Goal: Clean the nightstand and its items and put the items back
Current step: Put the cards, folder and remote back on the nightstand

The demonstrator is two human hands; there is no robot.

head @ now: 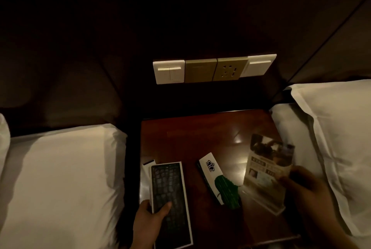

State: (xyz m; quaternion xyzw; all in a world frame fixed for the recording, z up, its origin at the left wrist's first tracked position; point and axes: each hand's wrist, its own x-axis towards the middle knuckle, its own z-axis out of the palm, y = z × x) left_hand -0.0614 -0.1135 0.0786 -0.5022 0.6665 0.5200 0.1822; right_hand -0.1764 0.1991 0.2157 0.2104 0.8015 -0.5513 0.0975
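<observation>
A: Where's the dark red-brown polished wooden nightstand (200,138)?

B: Centre of the frame, between two white pillows: one at lower left (60,178), one at right (337,138). A row of white and gold wall switches with a socket (208,70) sits above it.

A: And the left hand (148,222)?

B: At the bottom, left of centre. It grips a long rectangular pad with a dark scaly pattern and a white border (168,194), thumb on top, with the other fingers hidden beneath it. White paper sheets (149,163) peek out from under the pad's far end.

A: The right hand (303,186)?

B: At lower right, fingers curled on the right edge of a clear acrylic sign stand holding a printed leaflet (267,170). The stand is tilted, and I can't tell whether its base touches the wood.

A: Anything between them?

B: A narrow white-and-green card (216,178) lying flat on the nightstand, apart from both hands.
</observation>
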